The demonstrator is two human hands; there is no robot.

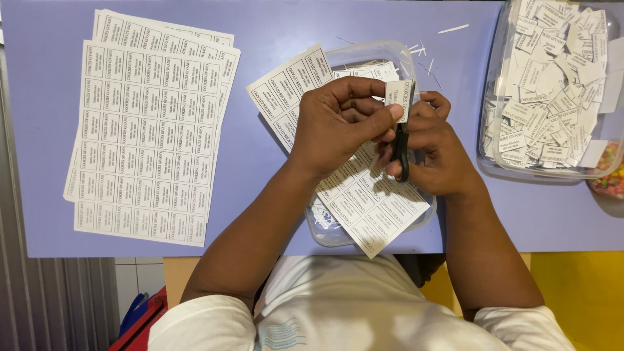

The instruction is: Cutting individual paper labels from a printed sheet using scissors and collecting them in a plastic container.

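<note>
My left hand (338, 123) pinches a small printed paper label (398, 97) between thumb and fingers. My right hand (437, 153) grips black-handled scissors (402, 144), whose blades point up at the label. Both hands hover over a partly cut sheet of labels (364, 201) that lies across a clear plastic tub (338, 237). The tub's inside is mostly hidden by the sheet and my hands.
A stack of uncut label sheets (149, 130) lies at the left on the lilac table (273, 29). A clear container (494, 140) at the right is full of cut labels. Thin paper slivers (453, 28) lie at the back. Colourful sweets (611, 175) show at the far right edge.
</note>
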